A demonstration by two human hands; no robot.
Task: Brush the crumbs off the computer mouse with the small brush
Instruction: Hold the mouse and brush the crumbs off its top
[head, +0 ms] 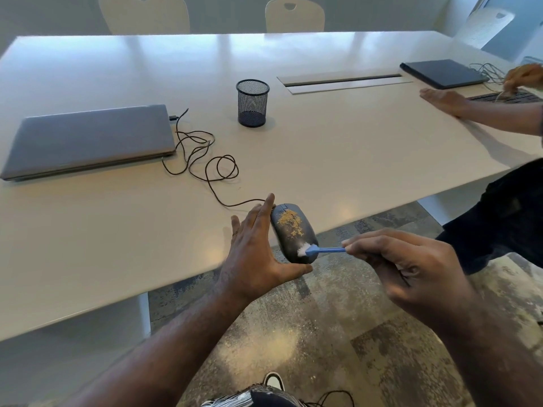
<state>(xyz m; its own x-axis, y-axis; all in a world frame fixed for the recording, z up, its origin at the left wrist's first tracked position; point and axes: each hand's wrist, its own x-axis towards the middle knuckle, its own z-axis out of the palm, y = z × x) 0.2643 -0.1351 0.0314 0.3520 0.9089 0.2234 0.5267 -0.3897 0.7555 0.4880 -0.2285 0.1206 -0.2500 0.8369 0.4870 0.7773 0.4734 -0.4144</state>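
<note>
Most crumbs (289, 221) sit unbrushed on the mouse (305, 233), braced by your left hand (252, 248) with straight fingers (264, 212), your right hand (411, 271) pinching the brush (320, 250).

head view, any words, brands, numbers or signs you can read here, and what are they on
No text in this view can be read.
mouse: no brand or label shows.
brush: plain blue handle, no marking.
grey laptop: lid blank, no logo shows.
dark laptop: lid blank.
keyboard: key legends too small and blurred to read.
mesh cup: nothing written.
</note>
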